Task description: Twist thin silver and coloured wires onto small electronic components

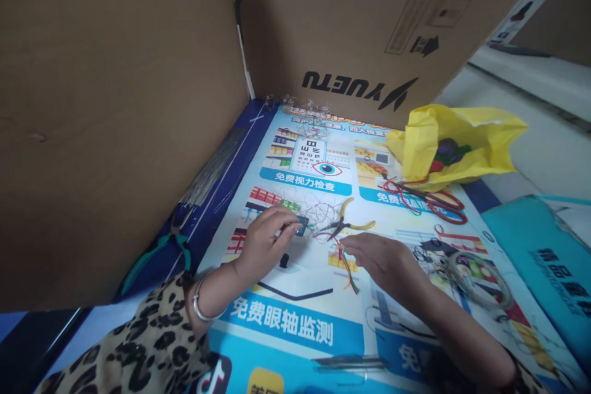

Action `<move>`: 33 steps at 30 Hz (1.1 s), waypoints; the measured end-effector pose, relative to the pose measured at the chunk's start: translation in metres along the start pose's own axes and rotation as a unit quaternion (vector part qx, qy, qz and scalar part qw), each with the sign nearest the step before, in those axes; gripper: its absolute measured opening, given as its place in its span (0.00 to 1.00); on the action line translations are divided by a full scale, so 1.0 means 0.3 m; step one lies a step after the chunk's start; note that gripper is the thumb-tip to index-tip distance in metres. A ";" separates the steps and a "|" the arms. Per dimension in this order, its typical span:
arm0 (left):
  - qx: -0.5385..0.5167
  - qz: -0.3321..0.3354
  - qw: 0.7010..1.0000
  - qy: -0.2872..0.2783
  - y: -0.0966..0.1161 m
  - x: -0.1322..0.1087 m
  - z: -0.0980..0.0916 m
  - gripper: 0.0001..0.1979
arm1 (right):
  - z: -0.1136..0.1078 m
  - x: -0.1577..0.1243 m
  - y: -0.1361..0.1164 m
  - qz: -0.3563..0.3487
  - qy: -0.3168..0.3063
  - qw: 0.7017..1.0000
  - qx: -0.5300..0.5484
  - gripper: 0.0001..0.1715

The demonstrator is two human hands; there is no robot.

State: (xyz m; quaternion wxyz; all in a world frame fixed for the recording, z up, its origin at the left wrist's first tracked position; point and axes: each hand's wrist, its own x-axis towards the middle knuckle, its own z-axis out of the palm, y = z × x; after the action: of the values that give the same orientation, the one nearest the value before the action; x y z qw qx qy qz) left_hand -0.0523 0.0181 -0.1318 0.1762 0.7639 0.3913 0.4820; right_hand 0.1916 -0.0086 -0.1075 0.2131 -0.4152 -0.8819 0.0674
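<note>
My left hand (270, 237) is over the printed sheet, thumb and fingertips pinched together. Whatever is between them is too fine to make out; a thin wire or thread seems to lead off to the right. To the right, my right hand (378, 255) has its fingers pressed together at a small bundle of red, green and yellow cords (347, 265), whose ends trail toward me. Yellow-handled pliers (342, 225) lie spread just beyond the fingertips. A loose tangle of thin silver wire (316, 209) rests behind both hands.
Cardboard walls (332, 24) stand at the left and back. A yellow bag (471, 141) with coloured balls, red-handled scissors (446, 203) and a wire coil (482, 283) lie right. Teal-handled pliers (159, 252) and straight wires (215, 166) lie left; short rods (351, 362) lie in front.
</note>
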 end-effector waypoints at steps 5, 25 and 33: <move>0.003 0.001 1.000 0.008 -0.003 0.000 0.001 0.04 | -0.037 0.016 -0.038 -0.023 -0.077 0.997 0.011 0.19; 0.018 0.005 1.000 0.004 -0.009 -0.003 0.009 0.03 | -0.092 0.063 -0.057 0.082 0.022 0.983 0.164 0.18; 0.014 0.004 1.000 0.009 0.000 0.002 0.010 0.03 | -0.096 0.177 -0.074 0.073 0.032 0.995 0.055 0.12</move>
State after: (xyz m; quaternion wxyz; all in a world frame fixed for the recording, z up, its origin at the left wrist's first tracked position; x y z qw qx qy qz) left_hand -0.0496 0.0190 -0.1328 0.1598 0.7635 0.3963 0.4842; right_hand 0.1584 0.0157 -0.0581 0.2587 -0.4683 -0.8366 0.1179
